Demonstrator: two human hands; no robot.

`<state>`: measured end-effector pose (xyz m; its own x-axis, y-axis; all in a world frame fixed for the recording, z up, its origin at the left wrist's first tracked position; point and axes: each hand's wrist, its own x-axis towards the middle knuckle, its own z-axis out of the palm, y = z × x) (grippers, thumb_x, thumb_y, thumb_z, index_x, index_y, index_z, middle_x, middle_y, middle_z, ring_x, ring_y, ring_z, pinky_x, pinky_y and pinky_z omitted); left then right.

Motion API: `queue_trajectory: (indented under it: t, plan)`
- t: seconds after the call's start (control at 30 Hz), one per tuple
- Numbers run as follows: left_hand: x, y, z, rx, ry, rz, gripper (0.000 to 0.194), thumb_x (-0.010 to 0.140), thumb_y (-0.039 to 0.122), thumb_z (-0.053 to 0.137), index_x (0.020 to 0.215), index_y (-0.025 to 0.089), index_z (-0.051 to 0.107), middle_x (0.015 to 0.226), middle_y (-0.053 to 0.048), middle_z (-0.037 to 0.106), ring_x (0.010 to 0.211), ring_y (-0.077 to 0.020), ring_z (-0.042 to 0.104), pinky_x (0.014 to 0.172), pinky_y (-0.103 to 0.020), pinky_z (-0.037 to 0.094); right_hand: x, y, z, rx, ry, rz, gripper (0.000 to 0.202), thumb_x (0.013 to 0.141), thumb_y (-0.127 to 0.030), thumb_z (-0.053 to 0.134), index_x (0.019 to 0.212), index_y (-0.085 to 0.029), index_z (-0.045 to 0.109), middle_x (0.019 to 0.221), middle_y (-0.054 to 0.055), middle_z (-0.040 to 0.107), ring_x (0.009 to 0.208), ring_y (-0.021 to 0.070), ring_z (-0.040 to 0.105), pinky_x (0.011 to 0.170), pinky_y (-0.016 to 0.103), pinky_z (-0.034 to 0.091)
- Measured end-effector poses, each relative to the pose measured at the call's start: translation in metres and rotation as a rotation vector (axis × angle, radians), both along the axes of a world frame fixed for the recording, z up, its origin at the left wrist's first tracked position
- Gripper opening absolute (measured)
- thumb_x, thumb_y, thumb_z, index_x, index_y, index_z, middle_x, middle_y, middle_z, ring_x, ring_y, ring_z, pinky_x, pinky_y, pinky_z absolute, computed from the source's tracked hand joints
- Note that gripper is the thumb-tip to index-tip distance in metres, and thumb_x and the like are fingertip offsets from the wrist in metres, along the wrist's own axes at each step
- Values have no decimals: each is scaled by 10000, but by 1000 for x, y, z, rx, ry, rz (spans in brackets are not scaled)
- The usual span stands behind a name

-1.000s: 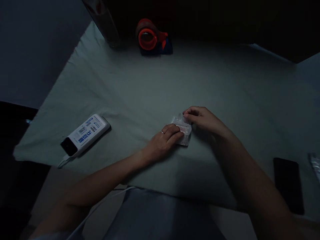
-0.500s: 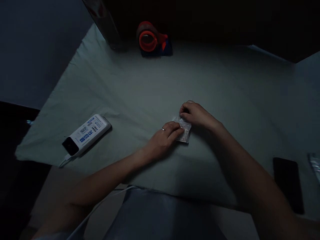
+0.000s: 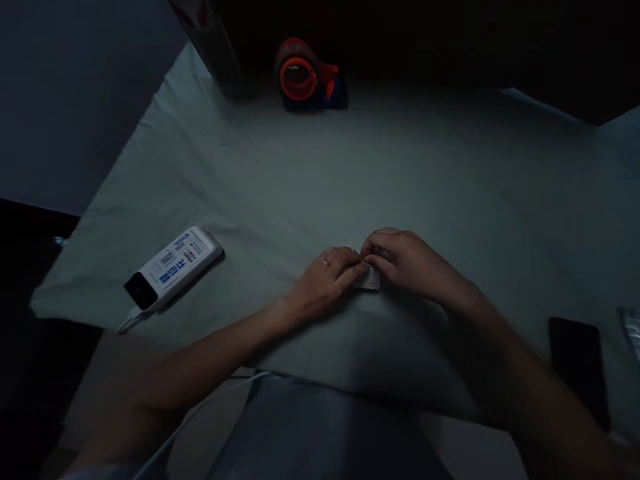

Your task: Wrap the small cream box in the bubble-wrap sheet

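Observation:
A small, shiny, see-through plastic packet (image 3: pixel 369 280) lies on the pale green cloth, mostly covered by my fingers. My left hand (image 3: pixel 327 277), with a ring on one finger, presses and grips its left side. From the right, my right hand (image 3: pixel 395 260) meets it with thumb and fingers pinched together at the packet's upper part, touching the left fingertips. What exactly sits between the right fingertips is hard to make out in the dim light.
A white power bank (image 3: pixel 175 267) with a plugged-in cable lies at left. A red and blue tape dispenser (image 3: pixel 310 80) stands at the back. On the right rests a black phone (image 3: pixel 579 367), with a shiny plastic piece (image 3: pixel 633 327) beyond it. Pale cloth (image 3: pixel 280 173) covers the table.
My right hand has come down from the packet's top edge onto the packet, closing against my left fingertips. More of the packet is now covered. My left hand has barely moved.

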<state>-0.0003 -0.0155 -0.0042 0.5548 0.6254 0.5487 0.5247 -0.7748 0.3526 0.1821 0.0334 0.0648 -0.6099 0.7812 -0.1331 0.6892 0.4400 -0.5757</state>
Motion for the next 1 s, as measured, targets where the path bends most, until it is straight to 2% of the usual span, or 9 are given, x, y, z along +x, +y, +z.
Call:
queue_trajectory:
  t: [0.1,0.2,0.33,0.47,0.63,0.7,0.77,0.9,1.0]
  plan:
    - [-2,-4,-7,2,-58,54,285,863,149,523,1143,144,469,1026,-103,575,1036,-216,529,913,-397,494,0,-13,2,49,10,7,210,850,-136,500,1000,-195,635,940,42,688,864,184,625,775,326,484]
    - [-5,-7,-12,-71,-61,94,485,813,178,571,1256,146,375,1126,-147,535,1162,-263,466,969,-468,454,2,-29,3,110,45,25,384,883,-142,483,1262,-186,524,1136,72,667,998,188,625,859,340,499]
    - [-9,-7,-9,-188,52,11,555,770,172,587,1271,113,357,1179,-165,536,1188,-283,467,1028,-489,405,3,-55,2,279,54,33,384,876,-81,461,1251,-119,539,1149,101,676,1045,185,628,909,326,501]
    - [-9,-7,-4,-215,84,59,491,768,276,640,1181,110,432,1120,-144,569,1107,-275,509,1051,-484,381,1,-80,-4,529,21,54,379,847,-53,465,1217,-53,548,1153,140,673,1096,232,609,923,360,502]
    - [-8,-14,0,-274,112,95,536,806,334,621,1249,133,397,1164,-145,558,1133,-275,499,1075,-507,341,7,-94,-4,473,-19,65,388,858,-75,434,1235,-71,528,1220,141,633,1215,271,520,978,438,463]
    - [-9,-20,3,-328,109,76,707,791,431,634,1340,127,308,1226,-174,525,1171,-300,476,1080,-545,313,17,-93,-1,443,63,-36,374,863,-98,450,1227,-108,531,1207,128,633,1221,260,508,998,450,444]
    - [-12,-24,6,-399,90,48,859,760,503,648,1404,135,215,1280,-191,489,1210,-320,450,1091,-579,272,30,-91,1,455,170,-223,347,856,-120,491,1195,-166,552,1165,109,644,1178,249,534,992,459,440]
    - [-23,-29,9,-534,30,22,894,756,377,668,1445,183,133,1377,-187,413,1320,-316,350,1102,-566,266,47,-93,-11,377,324,-571,330,837,-126,539,1138,-251,592,1118,74,647,1077,230,587,938,460,468]
    - [-29,-28,9,-562,51,16,929,751,317,684,1460,196,96,1424,-178,381,1385,-319,248,1116,-576,233,47,-99,-27,279,358,-647,300,842,-148,535,1119,-243,601,1108,81,641,1060,231,589,920,465,477]
